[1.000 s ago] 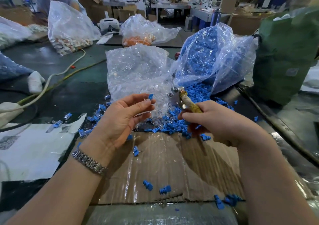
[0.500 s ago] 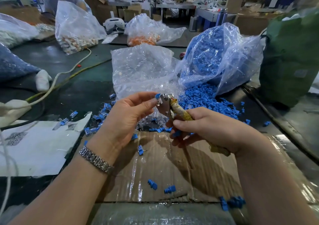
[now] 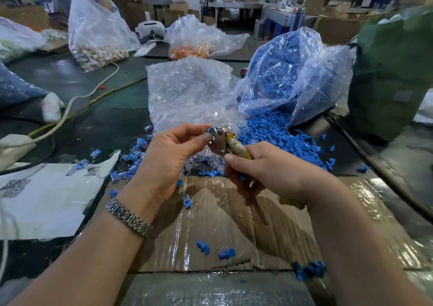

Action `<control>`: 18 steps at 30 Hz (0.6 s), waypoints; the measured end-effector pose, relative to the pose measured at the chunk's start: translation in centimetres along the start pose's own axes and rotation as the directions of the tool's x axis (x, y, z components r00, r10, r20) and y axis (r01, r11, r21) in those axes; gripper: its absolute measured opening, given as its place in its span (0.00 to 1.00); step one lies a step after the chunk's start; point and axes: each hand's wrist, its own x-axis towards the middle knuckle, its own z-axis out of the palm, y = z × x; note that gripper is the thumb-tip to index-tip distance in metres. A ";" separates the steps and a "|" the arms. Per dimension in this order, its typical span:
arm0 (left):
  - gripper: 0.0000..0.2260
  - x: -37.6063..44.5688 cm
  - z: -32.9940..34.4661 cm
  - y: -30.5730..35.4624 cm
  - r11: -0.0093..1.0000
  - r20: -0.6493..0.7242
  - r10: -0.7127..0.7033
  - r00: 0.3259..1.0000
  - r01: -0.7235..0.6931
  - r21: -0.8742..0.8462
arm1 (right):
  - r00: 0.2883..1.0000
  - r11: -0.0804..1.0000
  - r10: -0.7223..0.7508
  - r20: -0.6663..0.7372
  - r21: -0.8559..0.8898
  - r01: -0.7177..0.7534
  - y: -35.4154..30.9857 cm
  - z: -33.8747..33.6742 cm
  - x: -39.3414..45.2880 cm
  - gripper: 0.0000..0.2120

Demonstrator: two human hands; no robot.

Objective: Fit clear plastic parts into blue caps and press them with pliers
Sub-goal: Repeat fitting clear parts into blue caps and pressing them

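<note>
Blue cap (image 3: 212, 130) at silver plier jaws, mustard-yellow wrapped pliers (image 3: 230, 144) handles, silver-linked watch band (image 3: 129, 218) with a fine ribbed pattern. Bright blue loose caps (image 3: 281, 132) spilling from a clear bag of blue caps (image 3: 288, 76), colourless glassy bag of clear parts (image 3: 187, 90), orange pieces in a clear bag (image 3: 189, 50), orange-and-white mix in another bag (image 3: 98, 36). Brown glossy taped cardboard (image 3: 210, 223), white sheet (image 3: 44, 202) with black speckled square print, dark green sack (image 3: 393, 71), dark grey-green table (image 3: 105, 108), cream cable (image 3: 77, 99).
</note>
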 end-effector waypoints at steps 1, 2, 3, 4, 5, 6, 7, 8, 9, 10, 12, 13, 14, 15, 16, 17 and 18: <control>0.14 0.0 0.0 0.0 1.000 -0.001 0.002 1.000 -0.002 0.014 | 1.000 1.000 0.008 -0.005 -0.009 -0.008 0.1 0.1 0.1 0.20; 0.13 0.0 -0.1 0.0 1.000 -0.001 0.007 1.000 -0.007 0.029 | 1.000 1.000 0.018 -0.007 -0.016 -0.019 0.1 0.1 0.2 0.18; 0.13 0.1 -0.1 0.0 0.999 -0.003 0.017 1.000 -0.017 0.045 | 0.999 0.999 0.033 -0.006 -0.023 -0.033 0.1 0.1 0.3 0.15; 0.12 0.1 -0.1 0.0 0.998 -0.010 0.029 1.000 -0.028 0.064 | 0.999 0.998 0.049 -0.004 -0.028 -0.049 0.0 0.1 0.4 0.13; 0.12 0.2 -0.1 0.0 0.996 -0.023 0.039 0.999 -0.037 0.084 | 0.998 0.997 0.066 -0.006 -0.035 -0.066 0.0 0.0 0.4 0.12; 0.11 0.3 -0.3 0.0 0.994 -0.042 0.047 0.998 -0.043 0.101 | 0.997 0.996 0.079 -0.016 -0.045 -0.080 0.0 0.0 0.4 0.12; 0.09 0.4 -0.6 0.1 0.992 -0.066 0.055 0.996 -0.047 0.118 | 0.995 0.994 0.090 -0.032 -0.058 -0.092 0.0 -0.1 0.5 0.13; 0.09 0.5 -0.9 0.1 0.989 -0.091 0.065 0.994 -0.052 0.140 | 0.994 0.992 0.098 -0.055 -0.072 -0.102 0.1 -0.2 0.5 0.13; 0.09 0.6 -1.3 0.2 0.982 -0.111 0.080 0.991 -0.060 0.179 | 0.991 0.990 0.101 -0.085 -0.091 -0.108 0.3 -0.3 0.6 0.12; 0.08 0.7 -1.7 0.3 0.970 -0.125 0.098 0.987 -0.067 0.233 | 0.988 0.986 0.099 -0.119 -0.119 -0.113 0.4 -0.5 0.7 0.11; 0.07 0.9 -2.3 0.6 0.930 -0.135 0.121 0.983 -0.065 0.362 | 0.980 0.972 0.084 -0.182 -0.200 -0.121 0.5 -0.7 0.7 0.11; 0.07 0.9 -2.6 0.7 0.903 -0.139 0.122 0.983 -0.052 0.426 | 0.976 0.965 0.075 -0.207 -0.233 -0.123 0.6 -0.9 0.7 0.12; 0.06 1.0 -2.9 0.8 0.870 -0.144 0.117 0.983 -0.031 0.493 | 0.972 0.959 0.066 -0.227 -0.255 -0.125 0.7 -1.0 0.7 0.13; 0.05 1.1 -3.2 0.9 0.823 -0.151 0.109 0.983 -0.004 0.568 | 0.968 0.954 0.057 -0.246 -0.271 -0.125 0.8 -1.1 0.7 0.14; 0.04 1.1 -3.5 1.0 0.763 -0.156 0.098 0.983 0.027 0.646 | 0.963 0.949 0.045 -0.266 -0.289 -0.125 0.9 -1.2 0.6 0.15; 0.03 1.2 -3.9 1.1 0.690 -0.159 0.088 0.983 0.055 0.722 | 0.957 0.942 0.034 -0.289 -0.310 -0.128 1.0 -1.4 0.6 0.15; 0.03 1.2 -4.2 1.2 0.615 -0.163 0.076 0.984 0.082 0.784 | 0.951 0.933 0.024 -0.309 -0.335 -0.132 1.2 -1.6 0.5 0.14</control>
